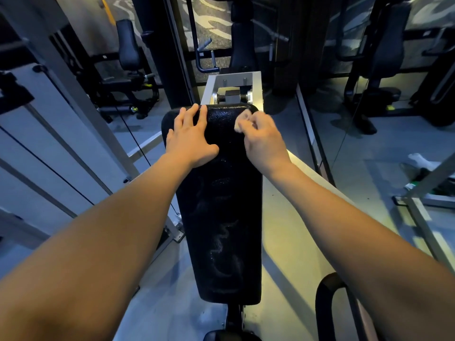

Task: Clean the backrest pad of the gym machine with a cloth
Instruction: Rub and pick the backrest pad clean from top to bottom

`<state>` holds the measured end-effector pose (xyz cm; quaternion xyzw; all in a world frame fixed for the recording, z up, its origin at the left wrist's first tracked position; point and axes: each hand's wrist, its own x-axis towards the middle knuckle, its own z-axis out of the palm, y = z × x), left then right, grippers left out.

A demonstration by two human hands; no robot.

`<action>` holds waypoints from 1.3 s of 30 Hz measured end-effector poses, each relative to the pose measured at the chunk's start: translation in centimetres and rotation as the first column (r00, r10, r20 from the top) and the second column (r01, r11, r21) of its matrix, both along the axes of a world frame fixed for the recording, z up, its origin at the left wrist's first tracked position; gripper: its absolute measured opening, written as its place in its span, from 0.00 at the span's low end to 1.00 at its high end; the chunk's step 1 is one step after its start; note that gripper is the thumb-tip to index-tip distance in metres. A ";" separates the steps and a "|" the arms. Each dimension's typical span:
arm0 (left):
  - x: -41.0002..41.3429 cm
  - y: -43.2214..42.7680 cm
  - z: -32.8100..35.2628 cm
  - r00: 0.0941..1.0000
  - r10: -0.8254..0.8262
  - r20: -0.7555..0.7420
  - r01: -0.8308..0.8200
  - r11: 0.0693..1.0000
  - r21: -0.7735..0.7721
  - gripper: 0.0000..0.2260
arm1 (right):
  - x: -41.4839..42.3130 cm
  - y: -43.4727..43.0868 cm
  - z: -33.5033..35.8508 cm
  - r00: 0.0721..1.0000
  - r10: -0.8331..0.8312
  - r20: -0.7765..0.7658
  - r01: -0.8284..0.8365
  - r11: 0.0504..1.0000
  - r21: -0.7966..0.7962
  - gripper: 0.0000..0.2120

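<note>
The long black backrest pad (221, 205) runs away from me down the middle of the view, with pale smeared streaks on its lower half. My left hand (190, 137) lies flat on the pad's upper left part, fingers straight and spread toward the top edge. My right hand (263, 141) grips a small pale bunched cloth (242, 121) and holds it against the pad's upper right corner. Most of the cloth is hidden inside the fist.
A silver steel frame with a bolt and roller (232, 93) stands just beyond the pad's top. Cables and white frame bars (61, 143) run along the left. Other black gym machines (128, 60) stand behind. A curved black handle (325, 299) sits at the lower right.
</note>
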<state>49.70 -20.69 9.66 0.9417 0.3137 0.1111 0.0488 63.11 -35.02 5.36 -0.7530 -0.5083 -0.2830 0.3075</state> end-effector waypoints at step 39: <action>-3.9 4.1 2.4 0.997 -0.057 0.053 0.062 0.993 -0.099 0.44 | -0.8 3.2 1.6 0.994 0.100 0.042 -0.097 0.994 -0.059 0.13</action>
